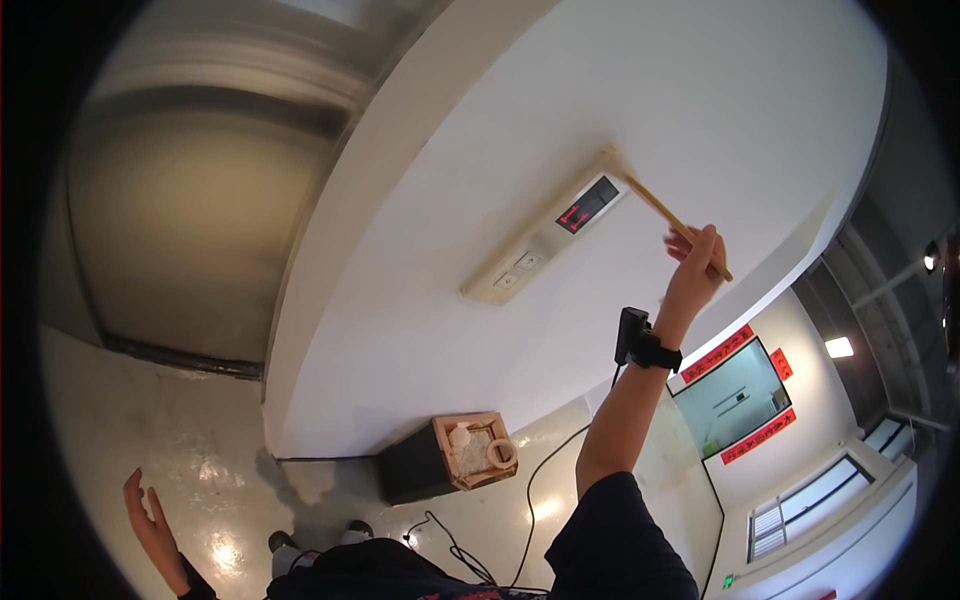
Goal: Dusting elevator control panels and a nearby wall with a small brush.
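The wall is carrying a lift panel beside the steel door. The right hand is grasping a stick – its tip is touching the panel's top. The left hand is hanging low, fingers released.

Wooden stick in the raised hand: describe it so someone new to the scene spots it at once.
Start at the white wall beside the steel lift doors and find the long call panel with its red display. The right hand is raised just right of that panel, gripping a thin tan wooden stick whose far end touches the panel's top corner. Nothing else there is long, slim and wood-coloured.
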`<state>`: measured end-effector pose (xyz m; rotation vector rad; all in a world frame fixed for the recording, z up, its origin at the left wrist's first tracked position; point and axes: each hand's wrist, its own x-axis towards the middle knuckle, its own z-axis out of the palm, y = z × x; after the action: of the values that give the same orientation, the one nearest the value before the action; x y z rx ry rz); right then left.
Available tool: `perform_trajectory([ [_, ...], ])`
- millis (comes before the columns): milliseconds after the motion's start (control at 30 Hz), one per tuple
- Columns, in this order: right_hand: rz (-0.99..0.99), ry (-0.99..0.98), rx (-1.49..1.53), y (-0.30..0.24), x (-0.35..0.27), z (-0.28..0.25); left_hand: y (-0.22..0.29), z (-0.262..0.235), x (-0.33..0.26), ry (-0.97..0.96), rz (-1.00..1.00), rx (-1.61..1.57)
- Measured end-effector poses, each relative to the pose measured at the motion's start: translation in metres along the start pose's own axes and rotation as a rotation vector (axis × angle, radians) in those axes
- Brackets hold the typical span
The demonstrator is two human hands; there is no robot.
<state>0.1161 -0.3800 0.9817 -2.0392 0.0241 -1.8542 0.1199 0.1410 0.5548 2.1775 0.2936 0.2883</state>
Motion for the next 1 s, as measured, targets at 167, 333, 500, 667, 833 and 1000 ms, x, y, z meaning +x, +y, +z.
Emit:
perform_trajectory([
  [167,-0.166,-0.123,0.034,0.006,-0.001,0.000,-0.008,-0.004,-0.004,-0.003,0.033,0.010],
  [333,-0.026,-0.080,-0.035,0.013,0.000,-0.008,-0.007,-0.007,-0.004,-0.008,0.021,0.033],
  [500,0.042,-0.221,-0.082,0.028,0.003,-0.025,-0.005,-0.005,-0.002,-0.002,-0.004,0.041],
  [667,0.125,-0.126,0.090,0.032,-0.016,-0.028,-0.005,-0.004,0.002,-0.028,0.025,0.047],
  [833,0.190,-0.361,0.237,0.013,-0.047,-0.035,-0.001,0.000,0.007,-0.033,0.053,0.041],
  [1000,0.245,-0.306,0.155,0.006,-0.066,-0.028,0.004,0.004,0.009,-0.053,0.040,0.027],
])
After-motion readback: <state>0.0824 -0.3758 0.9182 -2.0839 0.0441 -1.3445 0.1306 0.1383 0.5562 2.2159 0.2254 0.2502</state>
